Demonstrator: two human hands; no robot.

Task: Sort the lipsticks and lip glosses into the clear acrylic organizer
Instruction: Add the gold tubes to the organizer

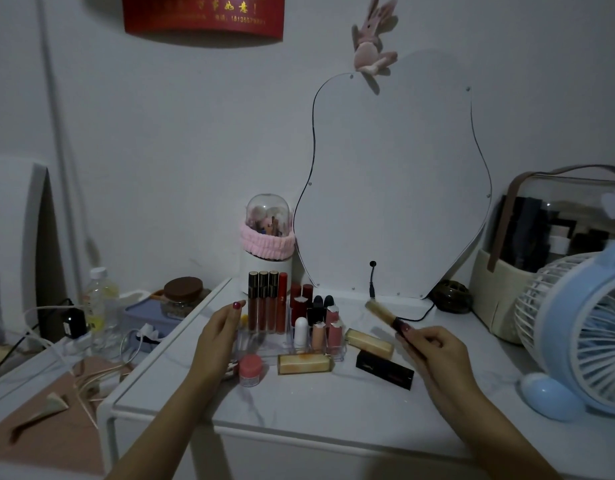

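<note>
The clear acrylic organizer (pixel 288 351) stands on the white table, holding several tall lip glosses (pixel 267 301) at its back left and short lipsticks (pixel 320 323) on its right. My left hand (pixel 218 336) rests flat against the organizer's left side, fingers apart. My right hand (pixel 434 351) grips a gold-capped lip gloss (pixel 382 315), tilted up and to the left, right of the organizer. Loose on the table lie a gold lipstick (pixel 305 363) in front of the organizer, another gold one (pixel 368 342) to its right, and a black lipstick (pixel 385 374).
A small pink-lidded jar (pixel 250 369) sits at the organizer's front left. Behind are a domed brush holder (pixel 267 244) and a curvy mirror (pixel 392 188). A blue fan (pixel 583 327) and a cosmetics case (pixel 541 244) fill the right. Cables and a bottle (pixel 98 306) crowd the left shelf.
</note>
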